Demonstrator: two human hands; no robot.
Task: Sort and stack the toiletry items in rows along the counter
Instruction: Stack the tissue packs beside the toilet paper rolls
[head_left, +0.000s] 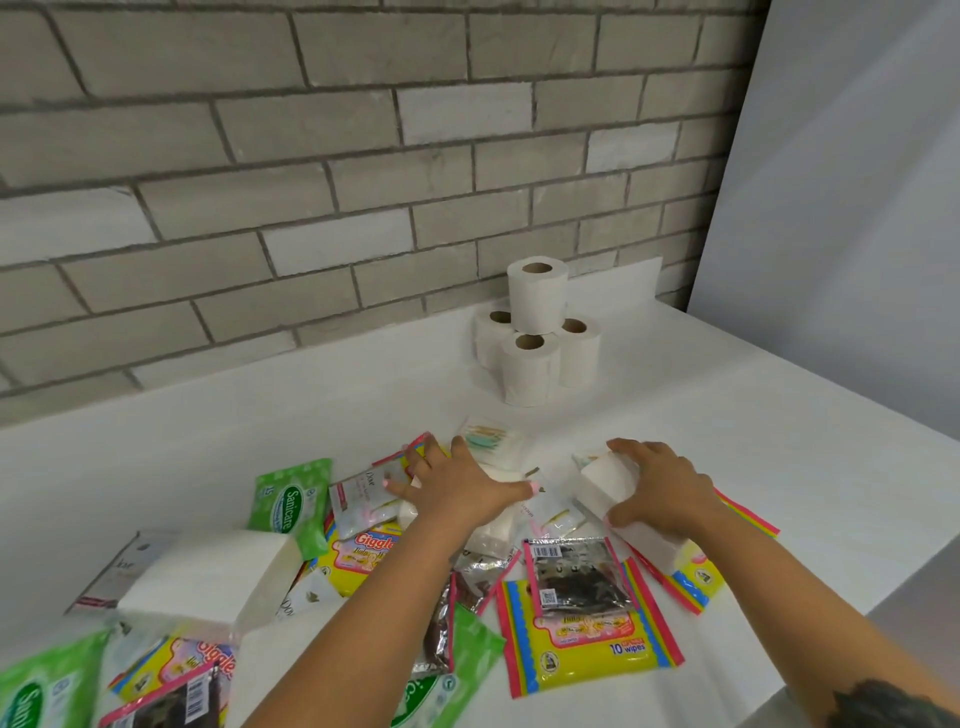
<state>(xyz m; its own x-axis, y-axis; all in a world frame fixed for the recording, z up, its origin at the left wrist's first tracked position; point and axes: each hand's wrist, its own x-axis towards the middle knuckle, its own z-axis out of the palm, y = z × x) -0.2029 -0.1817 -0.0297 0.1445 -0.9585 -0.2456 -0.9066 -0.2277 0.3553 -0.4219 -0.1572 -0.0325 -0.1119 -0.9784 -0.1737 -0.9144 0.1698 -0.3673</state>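
Note:
A heap of toiletry packs covers the near part of the white counter (218, 447). My left hand (457, 486) lies spread, palm down, on a white tissue pack (493, 525) in the middle of the heap, fingers over Dove sachets (358, 493). My right hand (660, 488) grips a white tissue pack (613, 483) from above, thumb on its near side. A clear pack of cotton buds (491, 439) lies just beyond my left hand. Yellow-and-pink wipes packs (587, 639) and green Sanicare packs (291, 504) lie around.
Toilet paper rolls (537, 332) are stacked in a small pyramid at the back by the grey brick wall (311, 156). A large white tissue pack (208, 577) lies at the left. The counter's right edge (909, 582) runs diagonally near my right forearm.

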